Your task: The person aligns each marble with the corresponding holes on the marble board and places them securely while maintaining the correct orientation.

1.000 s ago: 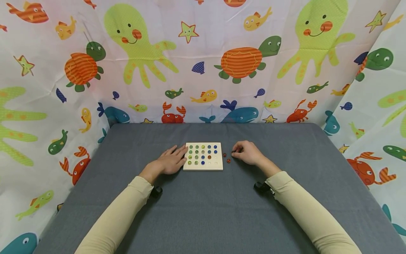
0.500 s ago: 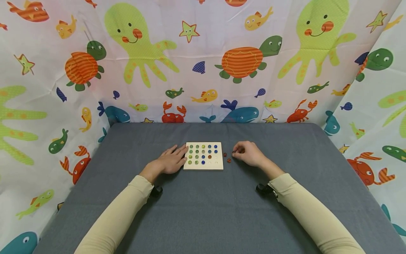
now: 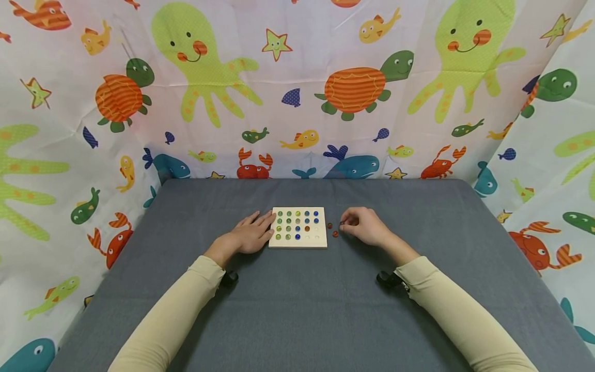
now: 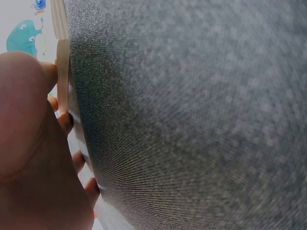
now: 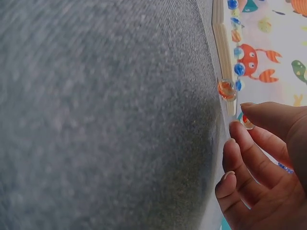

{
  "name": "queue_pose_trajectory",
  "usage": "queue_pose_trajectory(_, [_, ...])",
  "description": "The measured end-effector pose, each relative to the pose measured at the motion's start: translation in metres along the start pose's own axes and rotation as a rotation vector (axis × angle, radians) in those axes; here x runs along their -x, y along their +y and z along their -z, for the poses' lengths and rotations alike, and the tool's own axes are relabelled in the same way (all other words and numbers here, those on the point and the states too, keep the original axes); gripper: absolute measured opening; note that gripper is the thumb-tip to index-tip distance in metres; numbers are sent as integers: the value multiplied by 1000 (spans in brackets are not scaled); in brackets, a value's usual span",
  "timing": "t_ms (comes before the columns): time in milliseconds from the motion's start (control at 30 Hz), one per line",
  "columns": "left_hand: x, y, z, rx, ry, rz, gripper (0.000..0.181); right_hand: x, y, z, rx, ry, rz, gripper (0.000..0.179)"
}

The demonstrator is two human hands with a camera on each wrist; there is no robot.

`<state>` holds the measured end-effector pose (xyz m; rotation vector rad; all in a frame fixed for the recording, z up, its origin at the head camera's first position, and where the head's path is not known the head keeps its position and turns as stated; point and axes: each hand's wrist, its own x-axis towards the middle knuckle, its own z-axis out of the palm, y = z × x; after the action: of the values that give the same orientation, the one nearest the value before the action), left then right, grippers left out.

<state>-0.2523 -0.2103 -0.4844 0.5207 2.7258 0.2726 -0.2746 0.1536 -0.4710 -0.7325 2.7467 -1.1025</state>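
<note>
A pale wooden board (image 3: pixel 298 245) lies on the table, its round hollows holding several green, yellow and blue glass marbles and one red-brown one. Bare hollows show at its near right corner. My left hand (image 3: pixel 250 236) lies with fingers spread, fingertips over the board's left edge. To the right of the board, my right hand (image 3: pixel 364 226) pinches a clear marble with red in it (image 5: pixel 247 122) between thumb and forefinger. Two loose red-brown marbles, one farther off (image 3: pixel 329 226) and one nearer (image 3: pixel 335 234), sit between the board and that hand.
A grey cloth (image 3: pixel 297 310) covers the table. Behind and at both sides hangs a white curtain (image 3: pixel 274 93) printed with sea animals. Black wrist cameras sit at the left cuff (image 3: pixel 230 279) and at the right cuff (image 3: pixel 389 279).
Both hands keep their places, and the marbles lie as before. The right forearm has swung very slightly outward.
</note>
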Motion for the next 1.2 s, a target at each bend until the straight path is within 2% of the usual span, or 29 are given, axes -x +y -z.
queue_pose_trajectory(400, [1,1,1,3,-1,4,62,0,-11,-3,-3,-1,31,12])
queue_pose_trajectory(800, [0,-1,-1,0,2,6,61,-2,-25,-11,-48,-40,56,13])
queue_pose_trajectory(1200, [-1,-3,-2,5,12,-7,62,-10,-39,-23,-14,-52,80,12])
